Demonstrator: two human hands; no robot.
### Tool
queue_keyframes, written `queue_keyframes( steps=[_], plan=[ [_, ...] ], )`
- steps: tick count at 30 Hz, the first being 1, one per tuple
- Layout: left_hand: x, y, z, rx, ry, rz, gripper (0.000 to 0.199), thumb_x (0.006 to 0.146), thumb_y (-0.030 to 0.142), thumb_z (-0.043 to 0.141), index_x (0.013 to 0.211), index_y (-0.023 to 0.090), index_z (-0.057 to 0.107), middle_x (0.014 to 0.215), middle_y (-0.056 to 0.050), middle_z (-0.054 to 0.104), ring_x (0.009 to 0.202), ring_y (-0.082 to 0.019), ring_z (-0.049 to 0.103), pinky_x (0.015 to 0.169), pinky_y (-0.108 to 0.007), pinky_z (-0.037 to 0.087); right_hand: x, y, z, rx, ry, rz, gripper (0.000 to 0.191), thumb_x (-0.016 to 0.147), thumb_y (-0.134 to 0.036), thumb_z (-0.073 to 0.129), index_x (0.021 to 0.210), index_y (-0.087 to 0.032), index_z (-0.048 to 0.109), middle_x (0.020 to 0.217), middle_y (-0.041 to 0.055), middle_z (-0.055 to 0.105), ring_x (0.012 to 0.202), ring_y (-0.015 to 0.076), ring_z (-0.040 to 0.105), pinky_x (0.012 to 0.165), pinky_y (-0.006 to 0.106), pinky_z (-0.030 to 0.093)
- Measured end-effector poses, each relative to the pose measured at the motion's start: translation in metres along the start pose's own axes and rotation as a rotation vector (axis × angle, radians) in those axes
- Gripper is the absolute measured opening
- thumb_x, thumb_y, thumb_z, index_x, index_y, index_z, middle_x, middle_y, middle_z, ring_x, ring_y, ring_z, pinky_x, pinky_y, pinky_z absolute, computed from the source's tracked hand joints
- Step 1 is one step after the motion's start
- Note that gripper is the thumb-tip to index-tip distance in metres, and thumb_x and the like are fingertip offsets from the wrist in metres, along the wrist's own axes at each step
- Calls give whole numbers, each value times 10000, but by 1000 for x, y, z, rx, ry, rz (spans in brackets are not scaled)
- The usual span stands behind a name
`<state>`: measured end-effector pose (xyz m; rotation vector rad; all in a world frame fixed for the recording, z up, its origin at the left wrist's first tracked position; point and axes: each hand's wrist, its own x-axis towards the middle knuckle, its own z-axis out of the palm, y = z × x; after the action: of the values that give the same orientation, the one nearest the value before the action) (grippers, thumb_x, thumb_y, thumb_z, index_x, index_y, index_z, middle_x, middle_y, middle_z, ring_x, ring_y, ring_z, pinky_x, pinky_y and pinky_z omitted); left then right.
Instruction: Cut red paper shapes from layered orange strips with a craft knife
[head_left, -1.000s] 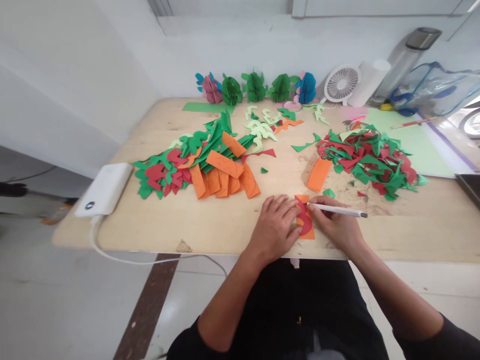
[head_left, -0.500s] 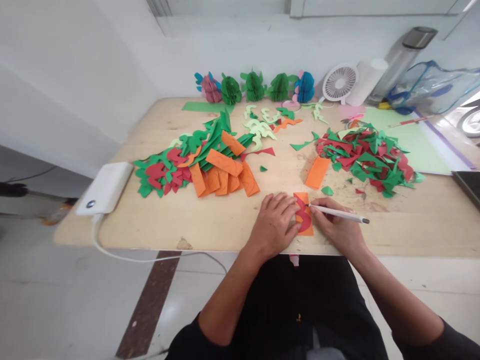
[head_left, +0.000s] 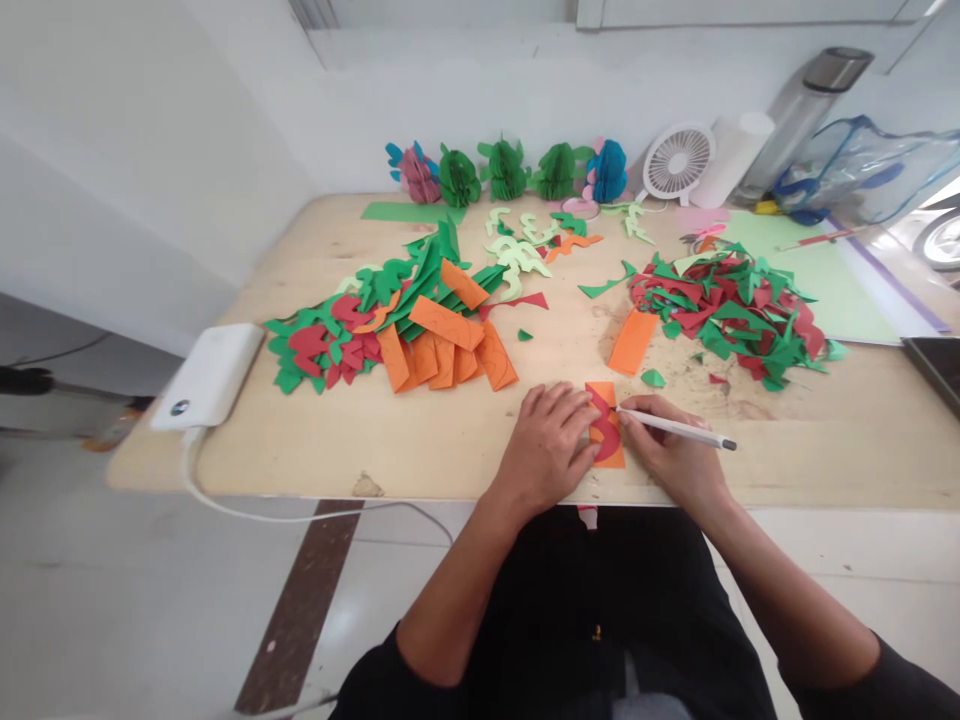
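Near the table's front edge a red curved paper shape [head_left: 606,442] lies on an orange paper strip [head_left: 618,460]. My left hand [head_left: 549,440] rests flat with fingers spread, its fingertips on the left side of the red shape. In my right hand [head_left: 671,455] is a white pen [head_left: 686,430], its tip at the upper right edge of the red shape. Another orange strip [head_left: 632,342] lies just beyond the hands. To the left, several orange pieces [head_left: 448,325] with drawn lines overlap folded green paper [head_left: 431,275].
Red and green scraps [head_left: 739,310] are heaped on the right. Left stands a white power bank [head_left: 208,378] with a cable over the table edge. Along the wall are several paper figures [head_left: 506,170], a small fan [head_left: 679,162], a bottle [head_left: 795,125] and a clear bag [head_left: 862,175].
The whole view has shifted very slightly. Both hands, the pen and the papers hold almost the same places.
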<state>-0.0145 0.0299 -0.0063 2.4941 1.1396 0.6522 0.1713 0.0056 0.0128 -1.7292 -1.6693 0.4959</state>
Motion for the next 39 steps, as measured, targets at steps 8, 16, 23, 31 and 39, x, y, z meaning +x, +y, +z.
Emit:
queue_keyframes(
  steps=[8,16,23,31,39],
  plan=[
    [0,-1,0,25,3,22,302,928,299,520,1186,218,654,1325,-63,616,1327,-275,445,1143,-501,300,0,-1,0,9,5,0,205,849,-413,588,849,-230,680,741,21,745,570,162,652,554,269,486],
    [0,-1,0,20,11,27,302,934,308,510,1177,211,660,1325,-62,617,1322,-277,448,1146,-502,296,-3,-2,0,16,5,8,204,852,-409,584,854,-229,681,764,24,756,608,172,675,584,271,498],
    [0,-1,0,13,7,24,300,934,299,503,1171,208,663,1340,-64,607,1325,-275,443,1147,-506,298,-5,-3,0,-16,10,4,198,854,-403,581,845,-231,677,714,20,740,562,169,653,554,272,482],
    [0,0,-1,16,9,21,289,933,299,516,1162,208,665,1351,-65,603,1330,-276,443,1147,-506,297,-9,-2,1,-24,16,-10,190,863,-386,582,851,-224,681,745,19,745,583,160,659,582,265,491],
    [-1,-1,1,10,6,20,286,937,297,515,1160,204,668,1348,-67,605,1326,-281,446,1148,-509,298,-12,-1,3,-16,30,-42,185,868,-380,584,845,-223,677,745,18,746,606,160,678,606,259,508]
  ],
)
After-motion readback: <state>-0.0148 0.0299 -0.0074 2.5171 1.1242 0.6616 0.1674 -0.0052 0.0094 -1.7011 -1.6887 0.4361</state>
